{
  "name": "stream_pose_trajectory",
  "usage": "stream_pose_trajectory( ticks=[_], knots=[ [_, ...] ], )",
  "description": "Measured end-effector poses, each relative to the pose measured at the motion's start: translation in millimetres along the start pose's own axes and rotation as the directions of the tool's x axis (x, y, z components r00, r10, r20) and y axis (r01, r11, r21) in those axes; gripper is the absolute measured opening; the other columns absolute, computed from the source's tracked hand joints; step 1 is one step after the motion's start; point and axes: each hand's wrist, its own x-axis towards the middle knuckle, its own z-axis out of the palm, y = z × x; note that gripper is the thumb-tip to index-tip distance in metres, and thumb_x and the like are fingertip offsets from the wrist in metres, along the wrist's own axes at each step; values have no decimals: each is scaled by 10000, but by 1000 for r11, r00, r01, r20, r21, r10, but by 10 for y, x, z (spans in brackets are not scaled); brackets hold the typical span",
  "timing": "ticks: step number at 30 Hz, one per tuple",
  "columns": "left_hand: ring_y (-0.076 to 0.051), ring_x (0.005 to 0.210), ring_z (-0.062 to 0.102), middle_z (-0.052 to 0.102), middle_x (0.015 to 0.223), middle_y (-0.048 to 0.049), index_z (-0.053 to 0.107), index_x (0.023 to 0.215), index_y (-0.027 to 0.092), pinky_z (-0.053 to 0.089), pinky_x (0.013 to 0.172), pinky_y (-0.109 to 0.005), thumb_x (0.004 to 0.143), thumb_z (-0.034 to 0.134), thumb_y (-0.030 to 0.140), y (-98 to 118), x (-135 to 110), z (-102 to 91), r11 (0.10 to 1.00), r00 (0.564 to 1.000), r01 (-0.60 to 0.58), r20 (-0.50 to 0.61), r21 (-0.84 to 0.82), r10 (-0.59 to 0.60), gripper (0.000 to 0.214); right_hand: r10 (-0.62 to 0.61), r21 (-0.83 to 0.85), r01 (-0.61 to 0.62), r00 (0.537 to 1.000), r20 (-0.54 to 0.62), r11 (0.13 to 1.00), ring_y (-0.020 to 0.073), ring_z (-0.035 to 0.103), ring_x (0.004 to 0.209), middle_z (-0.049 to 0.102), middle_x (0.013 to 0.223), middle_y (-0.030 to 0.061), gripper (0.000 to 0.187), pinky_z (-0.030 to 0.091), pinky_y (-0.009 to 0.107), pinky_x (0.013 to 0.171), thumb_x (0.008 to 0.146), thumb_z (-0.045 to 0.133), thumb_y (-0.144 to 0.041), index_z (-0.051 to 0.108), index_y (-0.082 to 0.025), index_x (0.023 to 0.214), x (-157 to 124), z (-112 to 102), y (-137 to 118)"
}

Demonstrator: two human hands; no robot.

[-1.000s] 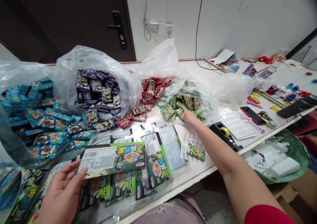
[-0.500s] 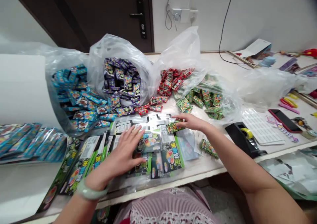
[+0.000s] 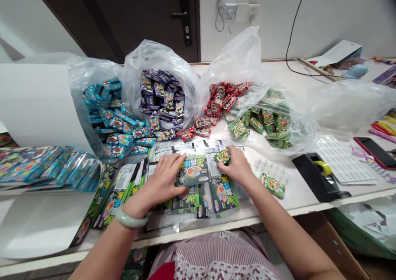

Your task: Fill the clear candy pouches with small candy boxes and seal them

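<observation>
My left hand (image 3: 162,181) is at the left end of a black-and-green printed pouch (image 3: 194,171), thumb at its lower edge and fingers along its upper left side. The pouch looks slightly raised above a layer of similar pouches (image 3: 223,193) on clear plastic. My right hand (image 3: 237,164) pinches a small green candy packet (image 3: 222,157) between thumb and fingers, just right of that pouch. Another green packet (image 3: 272,185) lies on a white printed sheet (image 3: 261,164) to the right of my right forearm.
Clear bags hold blue packets (image 3: 107,121), purple packets (image 3: 168,100), red packets (image 3: 219,98) and green packets (image 3: 275,121). Blue pouches (image 3: 62,168) stand in a white carton (image 3: 34,102) at left. A tape dispenser (image 3: 315,181) and phone (image 3: 374,154) lie right.
My right hand has closed more firmly around the green packet, bringing it close to the pouch. The pouch appears lifted a little at my left hand. The view has shifted left.
</observation>
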Motion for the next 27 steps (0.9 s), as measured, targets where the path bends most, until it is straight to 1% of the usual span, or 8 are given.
stream_pose_trajectory(
  ticks=[2, 5, 8, 11, 13, 19, 25, 27],
  knots=[
    [-348, 1305, 383, 422, 1367, -156, 207, 1481, 203, 253, 1134, -566, 737, 697, 341, -18, -47, -64, 1000, 996, -17, -84, -18, 15, 902, -128, 124, 138, 988, -88, 983, 316, 487, 1192, 523, 1233, 143, 582, 408, 490, 1022, 718, 673, -314, 471, -179, 1247, -40, -109, -45],
    [-335, 1299, 377, 395, 1373, -145, 205, 1480, 215, 329, 1108, -512, 733, 712, 343, -15, -100, -133, 998, 990, -38, -135, -56, 30, 912, -357, 217, 382, 923, -146, 898, 294, 395, 1305, 412, 1362, 111, 649, 346, 495, 1095, 734, 653, -247, 400, -257, 1332, -115, -399, -164],
    [-330, 1310, 364, 374, 1392, -135, 200, 1483, 226, 336, 1108, -502, 736, 710, 329, 20, -112, -147, 995, 992, -50, -122, -90, 39, 910, -521, 154, 521, 853, -44, 840, 296, 366, 1335, 376, 1410, 96, 680, 335, 515, 1104, 769, 638, -217, 355, -307, 1381, -149, -669, -311],
    [-336, 1308, 363, 375, 1391, -130, 204, 1486, 229, 337, 1106, -509, 721, 712, 303, 51, -115, -146, 993, 991, -59, -123, -99, 47, 921, -624, 45, 622, 776, 92, 781, 319, 394, 1312, 402, 1402, 123, 660, 372, 539, 1066, 784, 628, -207, 361, -288, 1382, -145, -796, -404],
    [-342, 1306, 364, 373, 1393, -131, 199, 1491, 233, 335, 1105, -518, 713, 714, 297, 57, -128, -154, 994, 990, -63, -133, -91, 50, 935, -662, 4, 671, 730, 172, 741, 327, 418, 1289, 425, 1394, 133, 635, 396, 545, 1036, 787, 629, -205, 385, -273, 1369, -136, -821, -421],
    [-337, 1296, 370, 374, 1390, -140, 189, 1491, 221, 343, 1099, -522, 690, 738, 305, 47, -159, -168, 994, 988, -81, -140, -78, 69, 974, -681, -40, 700, 706, 194, 713, 328, 402, 1279, 468, 1400, 107, 572, 371, 555, 1054, 791, 652, -230, 468, -265, 1332, -106, -868, -398],
    [-355, 1286, 376, 379, 1394, -162, 190, 1489, 206, 347, 1086, -547, 693, 745, 324, 51, -154, -135, 994, 988, -94, -130, -63, 85, 978, -728, 58, 768, 577, 370, 638, 306, 443, 1260, 474, 1434, 72, 634, 423, 538, 1010, 784, 664, -226, 456, -306, 1377, -77, -946, -400],
    [-360, 1286, 376, 383, 1395, -166, 212, 1484, 196, 350, 1086, -545, 701, 740, 335, 62, -164, -133, 991, 987, -112, -120, -79, 102, 955, -732, 92, 770, 553, 399, 632, 294, 426, 1289, 476, 1438, 76, 643, 416, 523, 1030, 791, 664, -230, 442, -290, 1391, -61, -978, -403]
  ],
)
